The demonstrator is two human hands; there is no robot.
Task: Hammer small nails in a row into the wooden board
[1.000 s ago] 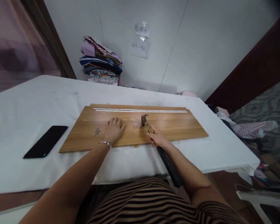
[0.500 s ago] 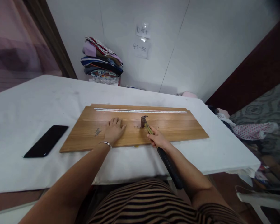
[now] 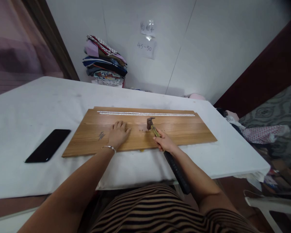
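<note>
My right hand (image 3: 165,141) is wrapped round the shaft of a claw hammer (image 3: 176,171), close below its head, with the black grip trailing back toward me. The rusty hammer head is just over the wooden board (image 3: 184,129), above a row of small nails (image 3: 142,130) in the wood. Whether the head touches a nail I cannot tell. Flat on the board to the left lies my left hand (image 3: 118,133), fingers stretched out and holding nothing. A small pile of loose nails (image 3: 101,135) rests beside it.
Two pale measuring strips (image 3: 145,114) run along the board's far edge. A black phone (image 3: 48,145) lies on the white-covered table (image 3: 70,97) at left. Folded clothes (image 3: 106,61) are stacked against the wall. A white chair (image 3: 269,205) stands at lower right.
The hammer head has lifted slightly from the board. My left hand stays in place, and the whole view has shifted a little.
</note>
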